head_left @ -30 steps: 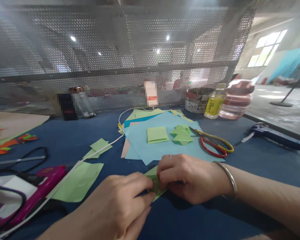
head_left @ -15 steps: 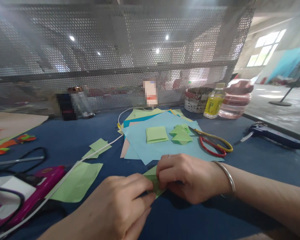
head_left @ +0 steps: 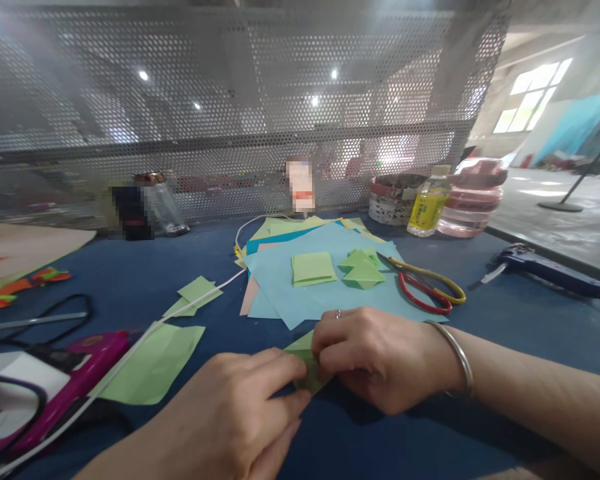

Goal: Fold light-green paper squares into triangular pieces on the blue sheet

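Between my two hands, a small green paper (head_left: 300,347) with folds lies on the dark blue tabletop, partly hidden by my fingers. My left hand (head_left: 245,400) is closed on its left side, fingertips pressed to the paper. My right hand (head_left: 370,353), with a ring and a silver bangle, pinches its right part. Just beyond are light blue sheets (head_left: 275,287), carrying a pile of green paper squares (head_left: 314,268) and several folded green paper pieces (head_left: 364,270). Scissors (head_left: 430,287) with red and yellow handles rest on the sheets' right edge.
Loose green paper (head_left: 155,367) lies left, crossed by a white cable (head_left: 140,347). A magenta device (head_left: 95,363) stands at the left edge. Farther back are a yellow-labelled bottle (head_left: 429,203), a pink water bottle (head_left: 475,200) and a round basket (head_left: 393,203). A blue hot glue gun (head_left: 555,270) lies right.
Both hands keep their hold on the folded green paper. My right hand's lower part has dropped very slightly; the other things stay where they were.
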Tool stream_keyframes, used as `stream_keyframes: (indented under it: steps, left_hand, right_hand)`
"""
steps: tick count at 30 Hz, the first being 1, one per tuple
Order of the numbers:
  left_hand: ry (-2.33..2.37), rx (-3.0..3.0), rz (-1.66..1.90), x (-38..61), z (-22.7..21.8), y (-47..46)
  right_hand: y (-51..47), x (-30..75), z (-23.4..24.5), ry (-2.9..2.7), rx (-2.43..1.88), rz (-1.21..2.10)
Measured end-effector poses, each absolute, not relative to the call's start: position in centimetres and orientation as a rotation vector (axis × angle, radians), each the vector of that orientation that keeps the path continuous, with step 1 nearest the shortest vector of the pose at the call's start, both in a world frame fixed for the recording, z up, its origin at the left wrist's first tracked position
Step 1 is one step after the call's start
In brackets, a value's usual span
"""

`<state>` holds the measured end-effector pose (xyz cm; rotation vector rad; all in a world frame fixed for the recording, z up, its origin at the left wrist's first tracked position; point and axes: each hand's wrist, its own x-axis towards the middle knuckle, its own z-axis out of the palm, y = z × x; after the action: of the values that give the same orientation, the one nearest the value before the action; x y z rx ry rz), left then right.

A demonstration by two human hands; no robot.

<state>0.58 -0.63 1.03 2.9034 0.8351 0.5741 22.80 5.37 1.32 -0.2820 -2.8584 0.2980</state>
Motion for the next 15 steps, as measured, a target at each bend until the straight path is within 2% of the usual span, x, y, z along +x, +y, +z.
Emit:
stream_keyframes:
  steps: [9, 15]
  left_hand:
    - [0.780, 2.909, 0.557, 0.47, 0.27, -0.11]
    - [0.874, 2.897, 0.586, 0.97, 0.88, -0.41]
  right_hand:
    - [5.19, 22.77, 1.79, -2.913, -0.236, -0.017]
    - [4.74, 22.37, 1.09, -2.884, -0.185, 0.004]
